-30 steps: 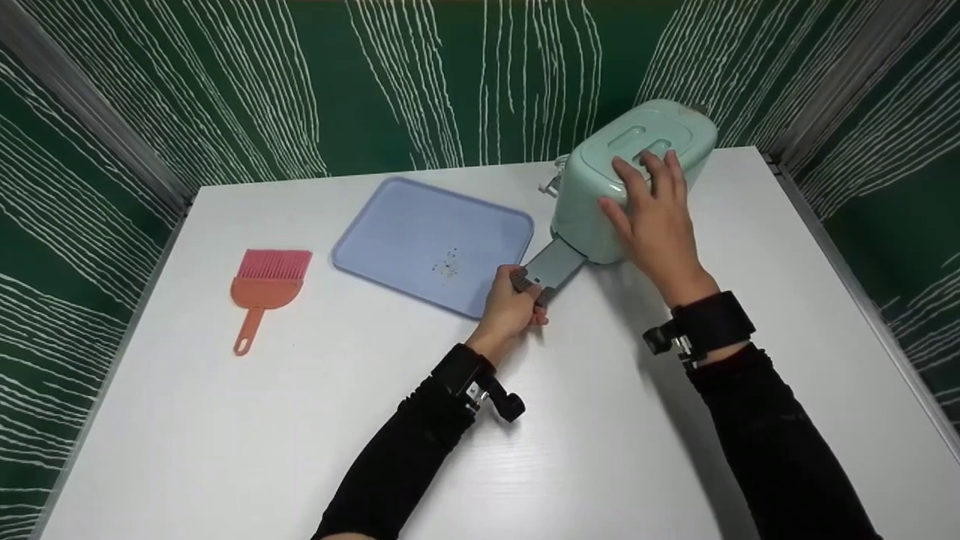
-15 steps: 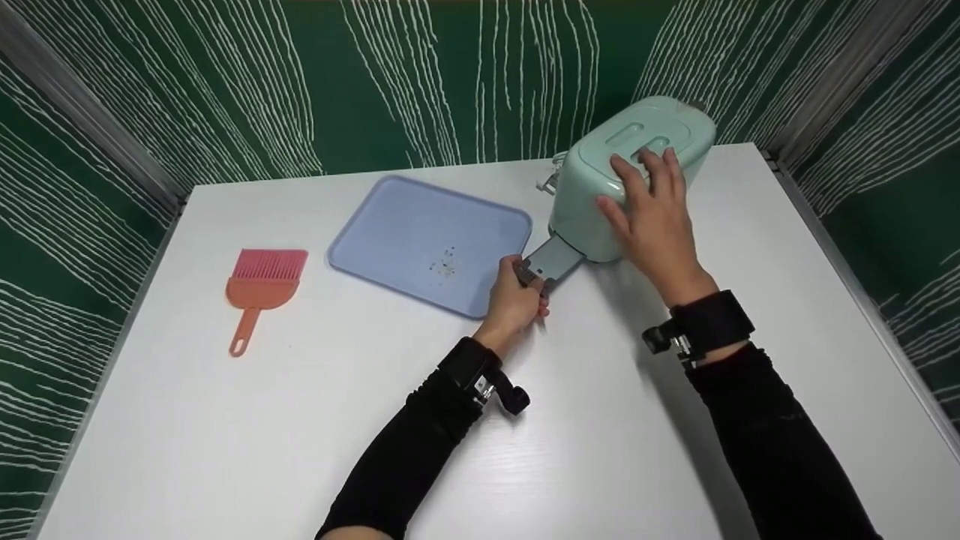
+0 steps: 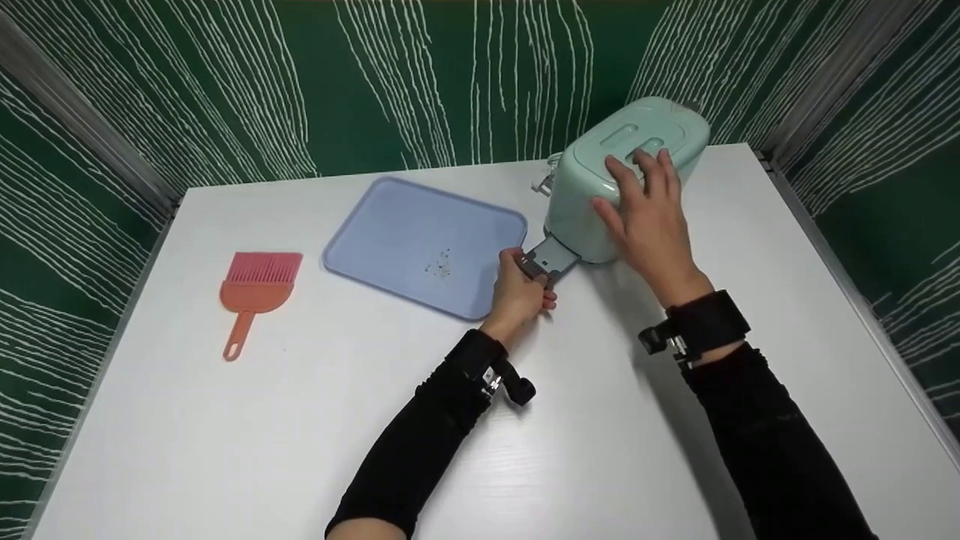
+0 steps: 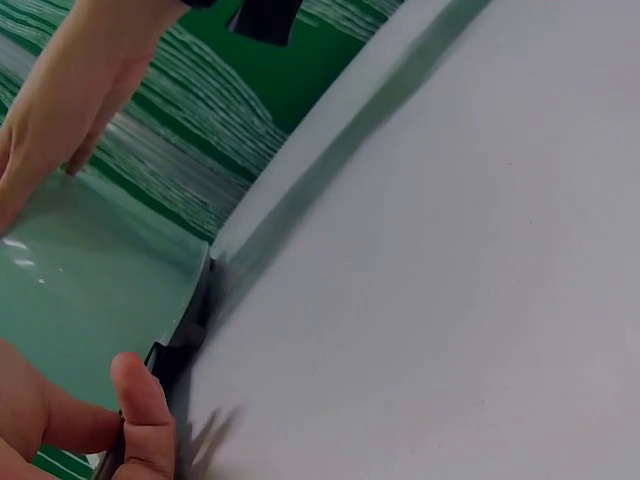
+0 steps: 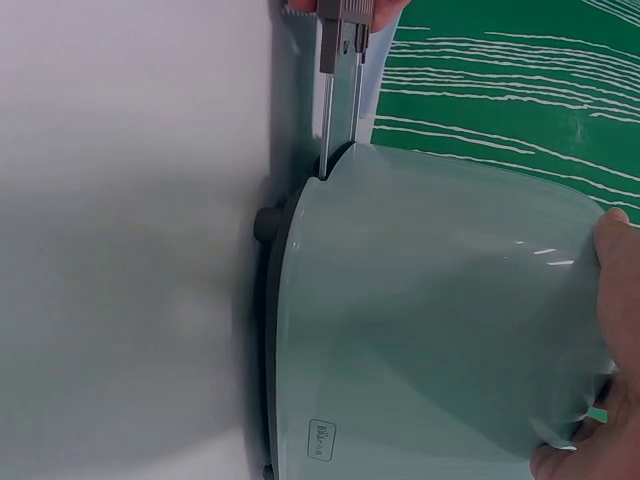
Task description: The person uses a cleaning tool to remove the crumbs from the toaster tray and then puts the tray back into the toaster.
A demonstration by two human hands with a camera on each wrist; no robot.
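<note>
A mint-green toaster (image 3: 577, 191) stands upright near the back right of the white table. From the low end of its body sticks a flat grey crumb tray (image 3: 556, 255), partly inside the toaster. My left hand (image 3: 519, 296) pinches the dark grip of the crumb tray between thumb and fingers, as the left wrist view also shows. My right hand (image 3: 656, 236) holds the toaster's upper edge, with its thumb against the side and fingers over the top by the slots. In the right wrist view, the toaster body (image 5: 430, 290) fills the middle and the crumb tray (image 5: 340, 100) enters its base.
A blue tray (image 3: 397, 232) with a scatter of crumbs (image 3: 440, 264) lies left of the toaster. Farther left is an orange brush (image 3: 255, 296) with pink bristles. A white cord and plug (image 3: 543, 184) lie behind the toaster. Green walls with white streaks border the table.
My left hand has moved up and slightly right, pushing the crumb tray farther into the toaster, so less of it shows. My right hand keeps its place on the toaster.
</note>
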